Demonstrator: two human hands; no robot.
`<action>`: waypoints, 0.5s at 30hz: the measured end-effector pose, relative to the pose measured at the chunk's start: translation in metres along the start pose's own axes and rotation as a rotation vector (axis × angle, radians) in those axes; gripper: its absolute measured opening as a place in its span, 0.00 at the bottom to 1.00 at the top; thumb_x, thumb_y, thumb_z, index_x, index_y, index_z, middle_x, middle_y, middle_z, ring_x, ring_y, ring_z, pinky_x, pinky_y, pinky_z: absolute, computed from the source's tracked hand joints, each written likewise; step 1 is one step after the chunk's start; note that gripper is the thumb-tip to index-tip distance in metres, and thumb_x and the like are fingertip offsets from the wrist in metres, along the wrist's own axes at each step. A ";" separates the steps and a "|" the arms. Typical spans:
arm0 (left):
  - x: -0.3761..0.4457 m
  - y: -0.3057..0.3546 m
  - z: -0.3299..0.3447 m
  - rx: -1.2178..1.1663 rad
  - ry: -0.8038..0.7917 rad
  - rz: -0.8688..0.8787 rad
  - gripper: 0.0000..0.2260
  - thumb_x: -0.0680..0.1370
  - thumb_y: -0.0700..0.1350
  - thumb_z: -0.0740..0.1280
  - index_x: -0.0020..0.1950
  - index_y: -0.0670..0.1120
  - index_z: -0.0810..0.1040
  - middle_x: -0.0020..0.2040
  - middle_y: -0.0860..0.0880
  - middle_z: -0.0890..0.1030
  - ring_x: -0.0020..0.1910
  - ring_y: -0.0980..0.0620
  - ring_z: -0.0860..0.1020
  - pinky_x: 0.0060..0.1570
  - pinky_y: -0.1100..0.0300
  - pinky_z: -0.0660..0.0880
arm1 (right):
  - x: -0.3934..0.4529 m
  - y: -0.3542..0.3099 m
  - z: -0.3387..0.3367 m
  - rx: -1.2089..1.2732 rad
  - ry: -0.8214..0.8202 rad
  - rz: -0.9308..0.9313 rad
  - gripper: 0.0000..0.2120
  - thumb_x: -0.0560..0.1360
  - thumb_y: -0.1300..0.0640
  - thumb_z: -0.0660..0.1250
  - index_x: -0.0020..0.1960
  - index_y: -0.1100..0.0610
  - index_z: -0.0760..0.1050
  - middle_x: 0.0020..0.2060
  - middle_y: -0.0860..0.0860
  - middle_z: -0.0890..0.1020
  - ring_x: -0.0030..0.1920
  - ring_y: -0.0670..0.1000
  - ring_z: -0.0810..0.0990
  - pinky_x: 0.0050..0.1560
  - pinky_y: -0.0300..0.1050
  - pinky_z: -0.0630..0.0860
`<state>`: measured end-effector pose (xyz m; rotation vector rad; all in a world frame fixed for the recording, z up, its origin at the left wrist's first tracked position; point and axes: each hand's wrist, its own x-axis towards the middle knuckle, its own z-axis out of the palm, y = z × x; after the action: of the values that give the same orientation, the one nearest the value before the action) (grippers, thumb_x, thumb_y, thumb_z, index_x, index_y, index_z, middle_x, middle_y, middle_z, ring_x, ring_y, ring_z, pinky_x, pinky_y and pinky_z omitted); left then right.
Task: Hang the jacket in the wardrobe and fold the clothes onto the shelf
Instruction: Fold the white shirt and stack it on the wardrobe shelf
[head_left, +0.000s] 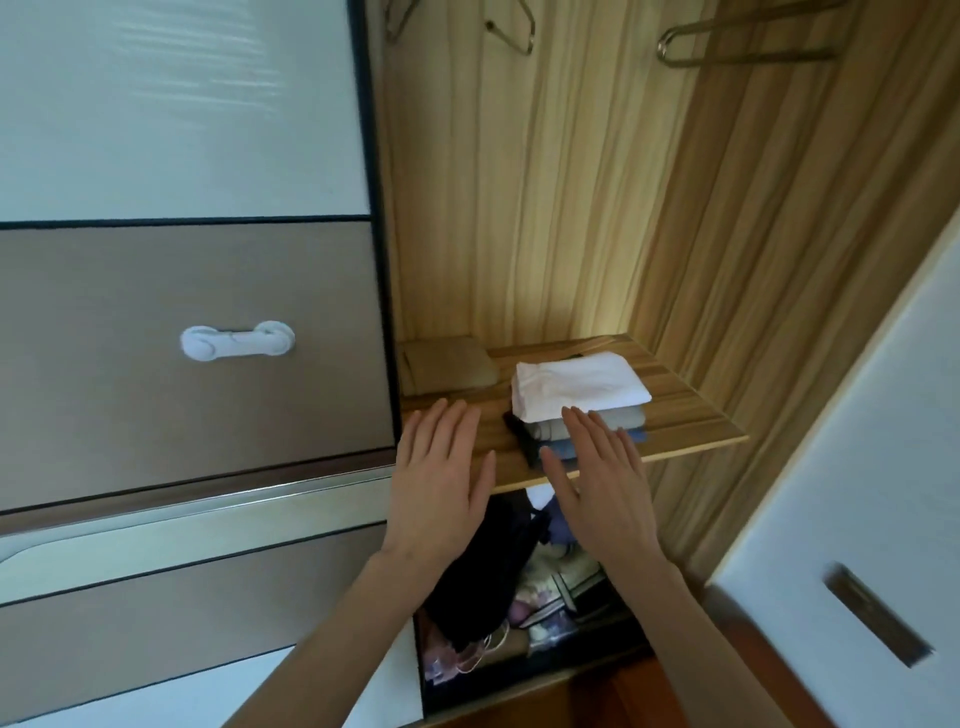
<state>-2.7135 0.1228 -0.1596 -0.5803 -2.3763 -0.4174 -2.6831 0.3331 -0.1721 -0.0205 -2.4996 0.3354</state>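
Two flat hands reach toward a wooden shelf. Left hand hovers palm down, fingers straight, holding nothing, over bare shelf near the door. Right hand, also open and empty, is just in front of the stack of folded clothes on the shelf. A careless nudge could likely topple the stack off the front edge. No jacket shows; hangers above look empty.
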 end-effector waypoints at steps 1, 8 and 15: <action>-0.004 -0.005 -0.010 0.003 0.011 -0.017 0.22 0.85 0.53 0.59 0.75 0.42 0.73 0.74 0.45 0.75 0.77 0.44 0.68 0.80 0.45 0.59 | 0.000 -0.011 -0.004 0.012 -0.009 -0.018 0.35 0.84 0.34 0.46 0.80 0.56 0.67 0.77 0.51 0.72 0.80 0.51 0.66 0.81 0.55 0.61; -0.045 -0.062 -0.068 0.128 0.140 -0.149 0.21 0.85 0.51 0.59 0.73 0.42 0.75 0.72 0.44 0.77 0.76 0.44 0.70 0.78 0.44 0.63 | 0.014 -0.113 -0.005 0.160 0.054 -0.193 0.31 0.85 0.37 0.50 0.79 0.55 0.68 0.77 0.52 0.73 0.79 0.52 0.67 0.80 0.52 0.58; -0.073 -0.134 -0.135 0.309 0.283 -0.271 0.23 0.84 0.49 0.61 0.77 0.39 0.71 0.78 0.42 0.71 0.80 0.41 0.65 0.78 0.40 0.61 | 0.015 -0.205 0.014 0.284 0.139 -0.379 0.29 0.87 0.41 0.52 0.81 0.56 0.65 0.79 0.53 0.69 0.81 0.53 0.63 0.79 0.55 0.63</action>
<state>-2.6608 -0.0714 -0.1273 -0.0522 -2.1886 -0.2230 -2.6909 0.1325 -0.1241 0.5191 -2.2365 0.5037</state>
